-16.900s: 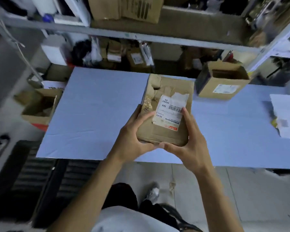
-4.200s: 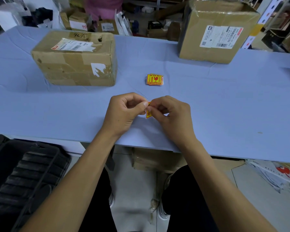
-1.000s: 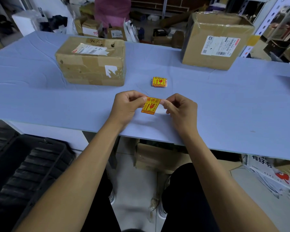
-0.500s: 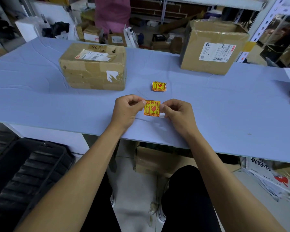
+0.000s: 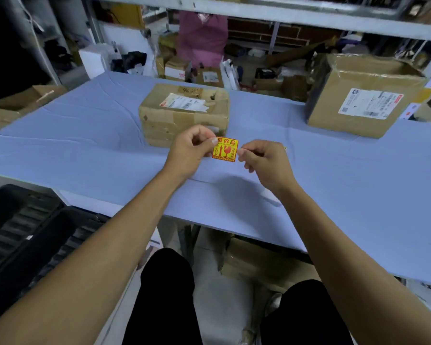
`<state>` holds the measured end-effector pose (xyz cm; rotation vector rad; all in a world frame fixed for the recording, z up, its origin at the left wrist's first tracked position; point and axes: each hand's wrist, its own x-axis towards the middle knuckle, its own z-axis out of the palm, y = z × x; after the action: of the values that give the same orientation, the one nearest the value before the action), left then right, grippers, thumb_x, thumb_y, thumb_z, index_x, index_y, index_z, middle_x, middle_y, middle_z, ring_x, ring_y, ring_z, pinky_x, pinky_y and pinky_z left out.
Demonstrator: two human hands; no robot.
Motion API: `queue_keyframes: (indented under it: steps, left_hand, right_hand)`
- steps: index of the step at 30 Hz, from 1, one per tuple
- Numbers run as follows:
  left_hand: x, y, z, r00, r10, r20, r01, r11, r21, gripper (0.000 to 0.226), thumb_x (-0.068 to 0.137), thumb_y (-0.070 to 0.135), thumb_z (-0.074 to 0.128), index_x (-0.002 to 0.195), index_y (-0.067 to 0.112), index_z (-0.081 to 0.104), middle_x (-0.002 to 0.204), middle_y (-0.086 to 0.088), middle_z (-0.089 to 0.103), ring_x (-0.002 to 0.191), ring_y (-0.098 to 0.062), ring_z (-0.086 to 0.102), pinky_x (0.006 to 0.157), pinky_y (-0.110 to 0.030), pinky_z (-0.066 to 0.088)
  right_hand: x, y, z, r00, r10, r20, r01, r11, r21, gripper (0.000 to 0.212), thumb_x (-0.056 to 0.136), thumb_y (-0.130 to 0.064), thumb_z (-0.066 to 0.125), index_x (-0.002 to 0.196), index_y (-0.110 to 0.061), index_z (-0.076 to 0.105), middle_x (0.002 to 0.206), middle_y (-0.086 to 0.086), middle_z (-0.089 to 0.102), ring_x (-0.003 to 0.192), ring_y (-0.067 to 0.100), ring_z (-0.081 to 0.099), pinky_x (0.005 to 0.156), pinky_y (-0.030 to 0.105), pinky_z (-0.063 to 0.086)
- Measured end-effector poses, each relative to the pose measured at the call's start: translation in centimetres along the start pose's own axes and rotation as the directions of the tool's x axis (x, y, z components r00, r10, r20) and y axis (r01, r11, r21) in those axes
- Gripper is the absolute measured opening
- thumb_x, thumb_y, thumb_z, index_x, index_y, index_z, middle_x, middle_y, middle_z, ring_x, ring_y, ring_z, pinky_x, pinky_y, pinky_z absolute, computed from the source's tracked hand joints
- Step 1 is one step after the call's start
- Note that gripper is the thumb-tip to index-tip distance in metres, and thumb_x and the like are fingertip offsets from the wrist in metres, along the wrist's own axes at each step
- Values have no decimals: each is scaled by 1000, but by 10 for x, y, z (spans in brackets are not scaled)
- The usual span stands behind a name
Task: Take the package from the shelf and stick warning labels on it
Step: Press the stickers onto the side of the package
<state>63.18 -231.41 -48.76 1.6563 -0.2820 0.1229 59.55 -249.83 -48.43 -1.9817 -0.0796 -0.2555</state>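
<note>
Above the counter (image 5: 85, 145) I see both hands pinching the warning label: left hand (image 5: 192, 148), right hand (image 5: 264, 160), fingers closed on its edges. It has risen toward the package (image 5: 182, 115).

1. Light is soft and even, fairly dim, with a cool bluish cast over the bench (image 5: 85, 135); no hard glare anywhere.
2. A faint, diffuse shadow lies on the bench just below the right hand (image 5: 266, 163), toward the near edge.
3. The yellow label (image 5: 225, 149) between the hands is the sharpest, most saturated patch; its print is readable.
4. The shelves (image 5: 259, 13) far beyond the hands are blurred and murky.
5. The label on the large box (image 5: 368, 103), up and right of the hands, is smeared.
6. Wide-angle distortion bends the bench edges and stretches the forearms at the lower corners.
7. Below the bench it is dark; the crate (image 5: 23, 240) lower left loses detail.
</note>
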Motion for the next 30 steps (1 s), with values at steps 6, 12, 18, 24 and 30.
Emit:
queue_keyframes:
  steps: [6, 12, 18, 24, 30]
  left_hand:
    - [28, -20, -24, 996, 56, -74, -50, 996, 78, 23, 84, -5, 67, 78, 17, 61, 72, 5, 54, 64, 4, 52, 65, -15, 47]
    - [31, -29, -25, 987, 82, -140, -70, 993, 94, 8, 83, 0, 69, 86, 8, 66, 68, 8, 61, 62, -6, 57, 54, -13, 45]
    - [32, -26, -28, 978, 110, -176, -92, 990, 110, 11, 81, 0, 70, 82, 11, 68, 64, 14, 62, 58, 0, 57, 61, -16, 49]
    - [30, -25, -22, 965, 130, -229, -87, 978, 192, 12, 80, 7, 73, 80, 18, 69, 70, 14, 65, 65, 1, 58, 68, -21, 52]
    - [30, -24, -16, 946, 177, -273, -75, 935, 348, 6, 80, 20, 73, 82, 22, 68, 76, 14, 67, 78, -10, 67, 78, -37, 57]
  right_hand:
    - [38, 4, 33, 997, -10, -75, 9, 1000, -6, 21, 95, -12, 55, 81, -12, 72, 73, 3, 70, 60, 9, 61, 68, 37, 58]
    - [43, 11, 51, 992, -51, -116, 55, 998, 30, 18, 90, -20, 56, 81, -15, 71, 66, 1, 67, 63, 16, 65, 72, 50, 59]
    - [43, 10, 58, 984, -106, -145, 105, 994, -18, 12, 90, -20, 66, 78, -17, 69, 65, -9, 64, 61, 7, 58, 63, 29, 51]
    - [47, 11, 59, 975, -114, -190, 94, 989, -113, 11, 89, -21, 70, 81, -14, 72, 64, -15, 61, 58, -6, 54, 57, 9, 39]
    - [48, 13, 59, 971, -105, -214, 79, 989, -125, 12, 88, -23, 72, 77, -17, 71, 60, -18, 59, 54, -8, 53, 56, 8, 37]
